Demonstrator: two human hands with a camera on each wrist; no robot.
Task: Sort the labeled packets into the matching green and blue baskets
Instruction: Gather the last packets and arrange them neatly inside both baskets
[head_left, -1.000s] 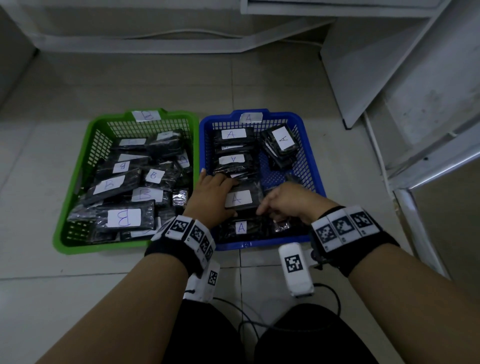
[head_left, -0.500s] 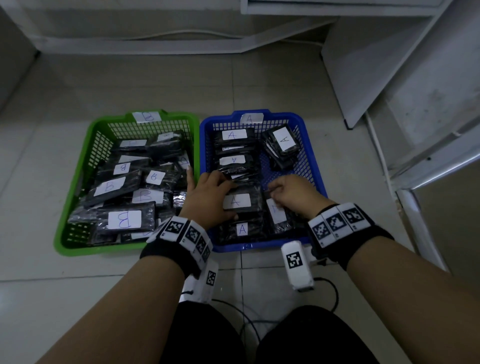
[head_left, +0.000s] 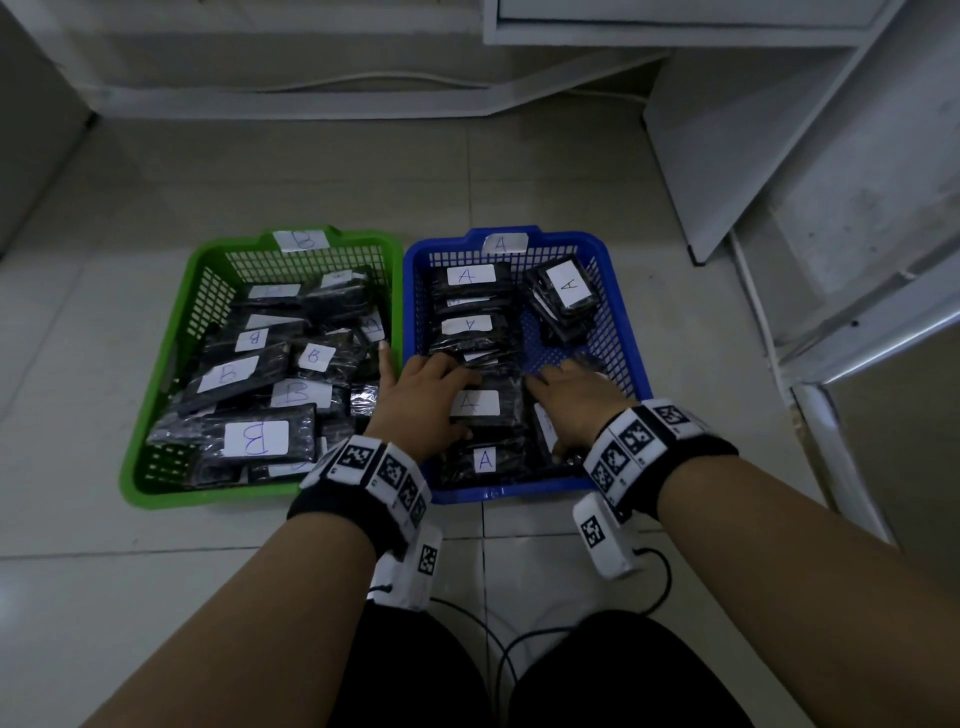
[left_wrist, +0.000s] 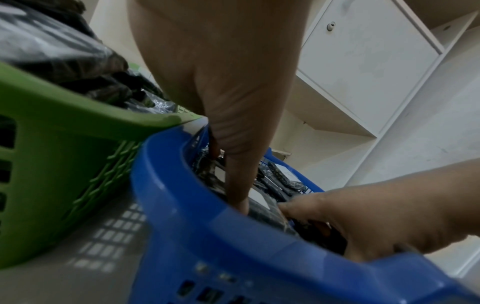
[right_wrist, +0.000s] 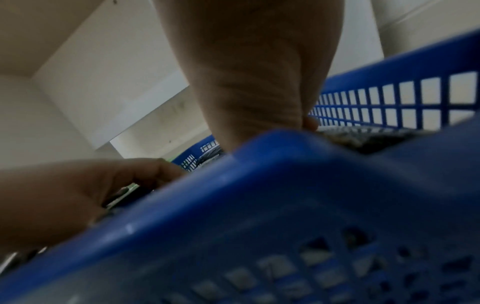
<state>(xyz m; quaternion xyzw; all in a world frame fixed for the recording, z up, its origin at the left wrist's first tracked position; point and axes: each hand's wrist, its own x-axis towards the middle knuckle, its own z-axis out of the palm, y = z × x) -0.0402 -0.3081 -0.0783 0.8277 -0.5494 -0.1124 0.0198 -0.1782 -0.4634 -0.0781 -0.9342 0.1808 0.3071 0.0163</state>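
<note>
The green basket (head_left: 156, 483), tagged B, holds several black packets with B labels (head_left: 257, 437). To its right the blue basket (head_left: 626, 312), tagged A, holds packets with A labels. Both hands are inside the blue basket's near half. My left hand (head_left: 415, 400) lies spread on the stack, its thumb (left_wrist: 233, 164) against the near side of an A packet (head_left: 474, 403), its little finger over the green rim. My right hand (head_left: 582, 400) curls over a packet (head_left: 543, 421) beside it, thumb tucked at the packet's near end; its label is mostly hidden.
A loose pile of A packets (head_left: 566, 291) leans in the blue basket's far right corner. White cabinets (head_left: 831, 182) stand to the right and behind on the tiled floor. Black cables (head_left: 498, 649) run between my knees, just short of the baskets.
Over the last second my right hand slid a little farther into the blue basket, uncovering the packet beside the A stack. My left hand has stayed on the stack.
</note>
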